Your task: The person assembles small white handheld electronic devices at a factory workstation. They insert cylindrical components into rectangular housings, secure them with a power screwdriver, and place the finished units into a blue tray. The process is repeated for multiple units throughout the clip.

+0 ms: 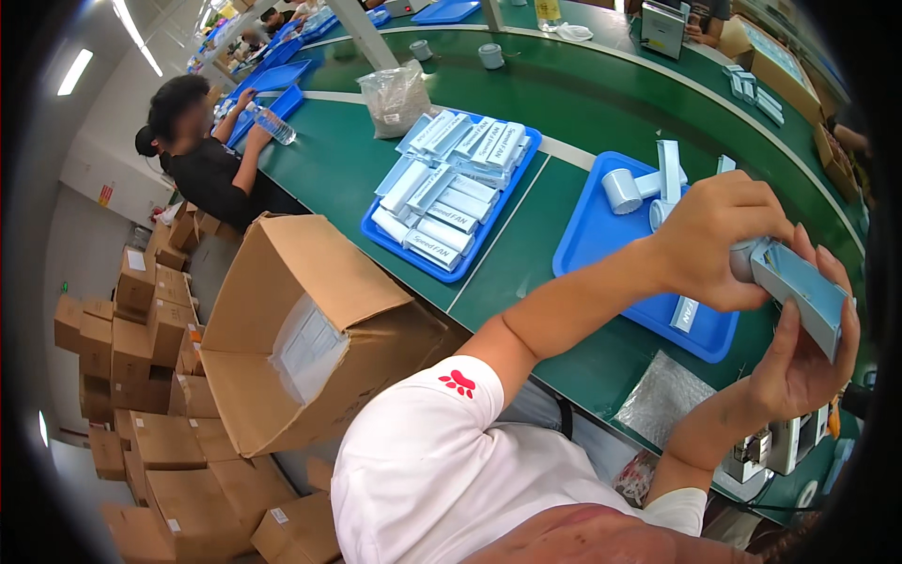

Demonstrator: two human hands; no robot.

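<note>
Over the right end of the green bench, both hands hold one light blue-grey plastic fan part (799,287), with a long flat body and a rounded end. My left hand (719,235) grips the rounded end, fingers wrapped about it. Around the flat body's far end close the fingers and thumb of my right hand (816,352). Below them lies a blue tray (578,240), partly hidden by my left forearm. In it are a round grey cup-like part (621,191) and several long pale blue pieces (668,169).
Left of that tray, another blue tray (458,275) is heaped with pale blue boxed pieces. An open carton (272,348) stands beside the bench. Bubble wrap (665,399) lies near the bench edge. A person (202,155) sits farther left, beside a water bottle (271,123).
</note>
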